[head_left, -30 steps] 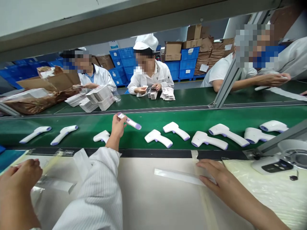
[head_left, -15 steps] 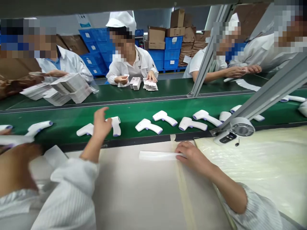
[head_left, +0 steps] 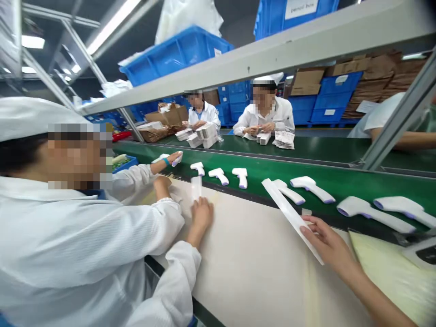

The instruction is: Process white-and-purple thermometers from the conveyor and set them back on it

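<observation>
So the long white strip point(head_left: 293, 218) is sitting on the pale worktable point(head_left: 252, 263), running diagonally with its far end poking up over the edge of the green conveyor belt point(head_left: 340, 181). Our right hand point(head_left: 327, 243) has its fingers laid flat on the near end of the strip, pressing it down rather than pinching it. Our left hand isn't in the shot, so we can't say what it's doing.

Just past the strip, white handheld thermometers point(head_left: 311, 187) with purple tips lie in a row along the belt, spaced out from left to right.

To our left, a co-worker in a white coat point(head_left: 85, 245) has one hand point(head_left: 200, 215) resting on the table by a small clear bag point(head_left: 196, 187), which stands upright. Another hand point(head_left: 174, 158) further along holds a thermometer at the belt's edge.

Across the belt, two people in white sit with stacks of leaflets point(head_left: 284, 140). Blue crates point(head_left: 184, 52) sit on the shelf overhead.
</observation>
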Action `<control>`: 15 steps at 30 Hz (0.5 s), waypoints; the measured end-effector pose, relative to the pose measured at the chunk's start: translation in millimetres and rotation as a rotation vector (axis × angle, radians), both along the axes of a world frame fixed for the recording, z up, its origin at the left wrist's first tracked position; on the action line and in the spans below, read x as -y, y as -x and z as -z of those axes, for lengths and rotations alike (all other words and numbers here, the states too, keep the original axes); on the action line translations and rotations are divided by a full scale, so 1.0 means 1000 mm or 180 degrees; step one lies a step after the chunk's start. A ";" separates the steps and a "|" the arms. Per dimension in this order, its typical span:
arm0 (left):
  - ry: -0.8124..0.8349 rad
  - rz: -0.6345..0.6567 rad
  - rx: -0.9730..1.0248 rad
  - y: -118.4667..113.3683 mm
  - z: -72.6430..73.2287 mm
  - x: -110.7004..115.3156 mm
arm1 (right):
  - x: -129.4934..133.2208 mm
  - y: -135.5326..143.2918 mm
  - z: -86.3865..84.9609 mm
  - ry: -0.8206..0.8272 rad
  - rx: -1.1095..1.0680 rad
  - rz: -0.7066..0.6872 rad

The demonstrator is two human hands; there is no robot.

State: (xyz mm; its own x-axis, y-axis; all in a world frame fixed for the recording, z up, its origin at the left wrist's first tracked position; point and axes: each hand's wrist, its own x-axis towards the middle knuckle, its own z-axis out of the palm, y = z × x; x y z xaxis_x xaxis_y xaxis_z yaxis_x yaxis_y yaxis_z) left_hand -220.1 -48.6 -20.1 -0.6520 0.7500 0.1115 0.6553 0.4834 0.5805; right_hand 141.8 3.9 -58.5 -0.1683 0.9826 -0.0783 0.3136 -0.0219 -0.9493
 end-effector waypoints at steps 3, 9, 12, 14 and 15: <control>-0.0378 0.0538 0.0580 -0.051 0.021 0.038 | 0.015 0.013 0.002 0.0329 -0.0523 -0.0057; -0.1474 0.0792 0.3144 -0.182 0.060 0.097 | 0.069 0.048 0.039 0.0324 -0.0819 -0.0596; -0.2090 0.1178 0.4880 -0.219 0.059 0.124 | 0.100 0.047 0.057 -0.0911 -0.0247 -0.1139; -0.2313 0.0754 0.4947 -0.229 0.055 0.145 | 0.115 0.034 0.068 -0.2102 0.0084 -0.1911; -0.2495 0.0324 0.4833 -0.229 0.055 0.158 | 0.120 0.028 0.073 -0.2616 0.0152 -0.2304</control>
State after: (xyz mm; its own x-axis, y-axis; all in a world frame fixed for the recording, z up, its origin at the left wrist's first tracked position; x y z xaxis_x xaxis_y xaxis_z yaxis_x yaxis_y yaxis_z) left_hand 8.5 -206.1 -74.9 -0.4689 0.8642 -0.1823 -0.6586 -0.2046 0.7242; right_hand 114.2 -115.8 -131.8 -0.7408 0.4078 0.5338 0.0340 0.8164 -0.5765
